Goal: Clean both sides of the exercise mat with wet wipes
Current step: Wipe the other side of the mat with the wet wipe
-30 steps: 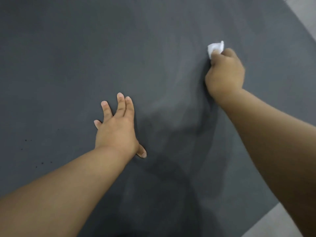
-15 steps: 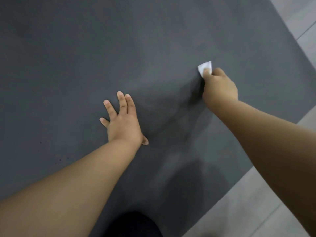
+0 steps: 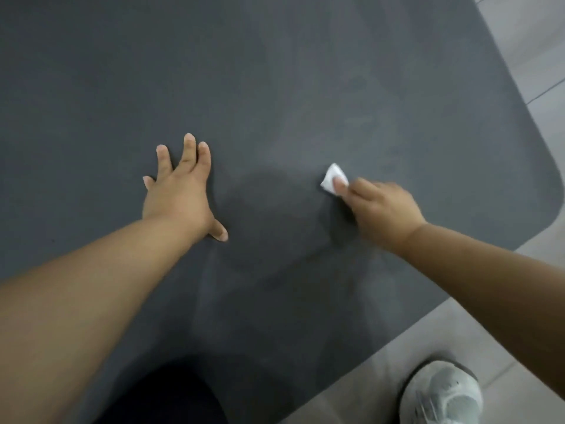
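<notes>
Your exercise mat [image 3: 275, 87], dark grey, lies flat and fills most of the frame. Its rounded corner sits at the right edge, about halfway down. The surface shows pale, hazy streaks, and there is a darker patch at the centre, between your two hands.

The wet wipe [image 3: 331, 175], a small white wad, lies on the mat just right of centre, touching the surface. Your right hand [image 3: 382, 206] holds it with the fingers curled in. One fingertip [image 3: 338, 182] lies over the top of the wipe and presses it against the mat (the hand is a little blurred, so you cannot tell which finger it is). That forearm runs off toward the lower right edge.

Your left hand [image 3: 180, 194] rests left of centre, well apart from the wipe. It lies palm down on the mat with the fingers straight and spread and the thumb pointing toward the lower right. It holds nothing. Its forearm runs down to the lower left corner.

Beyond the mat, pale grey floor tiles [image 3: 535, 56] with thin grout lines show in the upper right corner and again along the lower right. A light grey shoe [image 3: 443, 393] stands on the tiles at the bottom right, near the mat's edge but not touching it. At the bottom centre, a dark rounded shape [image 3: 165, 396], seemingly black cloth, overlaps the mat.
</notes>
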A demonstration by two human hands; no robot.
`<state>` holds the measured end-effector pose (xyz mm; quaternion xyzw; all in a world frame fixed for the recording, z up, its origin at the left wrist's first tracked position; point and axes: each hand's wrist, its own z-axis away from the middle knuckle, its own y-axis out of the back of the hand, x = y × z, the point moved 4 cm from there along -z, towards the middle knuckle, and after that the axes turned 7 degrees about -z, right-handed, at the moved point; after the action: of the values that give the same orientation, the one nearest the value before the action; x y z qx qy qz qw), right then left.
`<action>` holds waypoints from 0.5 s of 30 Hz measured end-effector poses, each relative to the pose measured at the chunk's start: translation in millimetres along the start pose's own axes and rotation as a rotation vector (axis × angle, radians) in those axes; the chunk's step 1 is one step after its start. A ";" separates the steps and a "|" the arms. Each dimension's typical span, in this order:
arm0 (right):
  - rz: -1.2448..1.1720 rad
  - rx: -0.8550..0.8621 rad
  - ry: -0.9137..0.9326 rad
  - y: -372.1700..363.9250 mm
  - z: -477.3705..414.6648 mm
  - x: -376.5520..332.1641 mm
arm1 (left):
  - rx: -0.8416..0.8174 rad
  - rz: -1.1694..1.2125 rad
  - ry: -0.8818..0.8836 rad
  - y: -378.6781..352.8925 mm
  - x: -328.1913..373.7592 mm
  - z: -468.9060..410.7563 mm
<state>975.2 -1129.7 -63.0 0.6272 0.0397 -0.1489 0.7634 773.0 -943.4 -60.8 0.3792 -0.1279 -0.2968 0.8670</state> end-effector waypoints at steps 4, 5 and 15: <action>0.046 0.162 -0.564 21.6 20.9 94.5 | 0.007 -0.031 0.033 0.3 3.2 4.3; 0.010 0.170 -0.628 19.9 26.4 103.7 | 0.006 -0.036 0.050 0.7 6.8 5.7; -0.120 0.116 0.165 -30.2 74.6 -10.4 | 0.025 0.089 -0.110 -18.2 117.9 41.0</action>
<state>947.5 -1205.2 -73.4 0.6769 0.1310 -0.1442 0.7098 840.3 -1049.2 -46.7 0.3669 -0.1959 -0.2769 0.8662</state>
